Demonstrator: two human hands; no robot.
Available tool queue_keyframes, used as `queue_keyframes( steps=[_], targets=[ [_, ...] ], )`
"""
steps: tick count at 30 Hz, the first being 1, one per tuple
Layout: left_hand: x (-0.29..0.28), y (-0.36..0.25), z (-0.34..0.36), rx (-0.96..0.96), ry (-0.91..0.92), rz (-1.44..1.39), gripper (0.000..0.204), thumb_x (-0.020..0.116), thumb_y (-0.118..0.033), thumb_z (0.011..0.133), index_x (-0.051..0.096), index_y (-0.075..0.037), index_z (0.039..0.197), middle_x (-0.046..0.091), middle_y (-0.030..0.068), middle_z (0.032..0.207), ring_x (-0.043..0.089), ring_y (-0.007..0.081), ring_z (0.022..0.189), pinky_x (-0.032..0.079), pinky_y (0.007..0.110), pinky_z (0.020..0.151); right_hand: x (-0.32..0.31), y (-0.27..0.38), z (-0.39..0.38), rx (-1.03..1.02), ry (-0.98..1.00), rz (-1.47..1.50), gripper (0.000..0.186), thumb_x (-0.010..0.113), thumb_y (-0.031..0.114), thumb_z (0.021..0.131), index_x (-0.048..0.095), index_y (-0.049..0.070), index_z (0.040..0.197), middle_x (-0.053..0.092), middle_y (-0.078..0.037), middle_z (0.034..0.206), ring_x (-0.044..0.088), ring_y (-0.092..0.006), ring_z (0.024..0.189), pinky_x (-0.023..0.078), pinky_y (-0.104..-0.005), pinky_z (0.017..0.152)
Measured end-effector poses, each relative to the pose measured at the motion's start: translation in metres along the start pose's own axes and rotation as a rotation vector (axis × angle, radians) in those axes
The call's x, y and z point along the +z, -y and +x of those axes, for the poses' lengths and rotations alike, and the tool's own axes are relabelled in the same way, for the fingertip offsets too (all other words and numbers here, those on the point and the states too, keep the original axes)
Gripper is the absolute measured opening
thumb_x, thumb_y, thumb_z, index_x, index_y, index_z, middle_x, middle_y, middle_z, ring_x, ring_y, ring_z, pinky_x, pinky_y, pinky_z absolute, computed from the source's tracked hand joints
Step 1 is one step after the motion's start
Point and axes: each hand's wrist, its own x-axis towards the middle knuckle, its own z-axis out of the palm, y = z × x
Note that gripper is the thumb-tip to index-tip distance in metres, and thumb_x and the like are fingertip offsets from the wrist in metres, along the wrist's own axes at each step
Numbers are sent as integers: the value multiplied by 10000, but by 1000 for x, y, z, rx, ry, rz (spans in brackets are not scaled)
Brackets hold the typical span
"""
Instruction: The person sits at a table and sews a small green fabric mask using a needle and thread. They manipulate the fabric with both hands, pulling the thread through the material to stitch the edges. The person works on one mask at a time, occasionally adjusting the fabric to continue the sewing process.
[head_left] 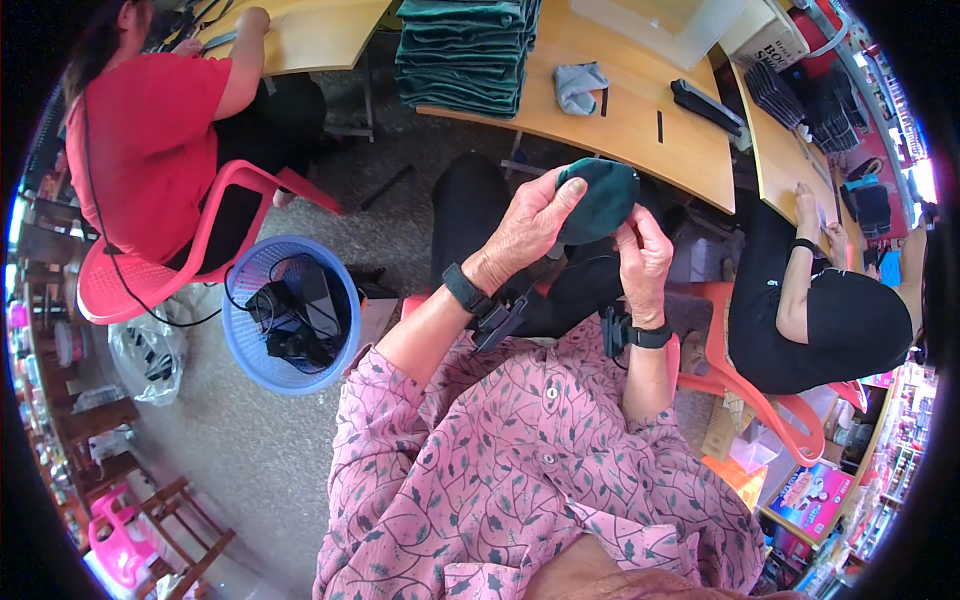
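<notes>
Left hand [525, 228] covers the dark green cloth bundle's [603, 198] near side

Head-worn fisheye view, steeply downward, close above lap

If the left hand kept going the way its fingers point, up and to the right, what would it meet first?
The left hand already touches the dark green cloth piece. Beyond that, probably the edge of the wooden table, though depth is unclear.
</notes>
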Motion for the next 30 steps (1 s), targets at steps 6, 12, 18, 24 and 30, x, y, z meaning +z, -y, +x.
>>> queue_keyframes(
  steps=[6, 12, 18, 24, 30],
  targets=[
    [-1, 1, -1, -25, 51, -7, 314, 496, -220, 1030, 584, -15, 1251, 652, 8, 1051, 557, 65, 949, 492, 249, 840, -2, -5, -2, -12, 44, -13, 79, 588, -57, 901, 627, -11, 951, 565, 35, 779, 493, -50, 670, 423, -219, 601],
    [-1, 4, -3, -116, 160, 239, 322, 501, -258, 1030, 585, -33, 1245, 637, -20, 1019, 555, 70, 919, 492, 246, 817, 2, 0, -7, 87, -39, 94, 76, 582, -32, 919, 618, 26, 886, 539, 57, 737, 485, -39, 654, 407, -204, 589],
    [1, -4, -2, 112, 151, 172, 298, 571, -274, 991, 633, -45, 1171, 659, 11, 942, 583, 90, 851, 494, 262, 770, -2, -1, -6, 46, -11, 60, 70, 591, -22, 922, 618, 30, 883, 538, 56, 728, 485, -37, 651, 406, -198, 591],
    [-7, -16, -2, -93, 107, -29, 392, 515, -333, 1018, 623, -6, 1204, 665, 30, 1058, 584, 87, 970, 489, 278, 871, 1, 4, -5, -12, -4, 35, 73, 597, -25, 918, 615, 30, 874, 534, 54, 725, 486, -42, 647, 407, -203, 588],
    [-6, -2, -2, -68, 61, 218, 386, 494, -324, 1029, 633, 5, 1174, 678, 19, 995, 575, 71, 921, 494, 263, 822, 3, 3, -7, 44, -83, 44, 66, 606, -11, 921, 608, 29, 868, 519, 59, 716, 471, -42, 641, 390, -208, 573]
  ],
)
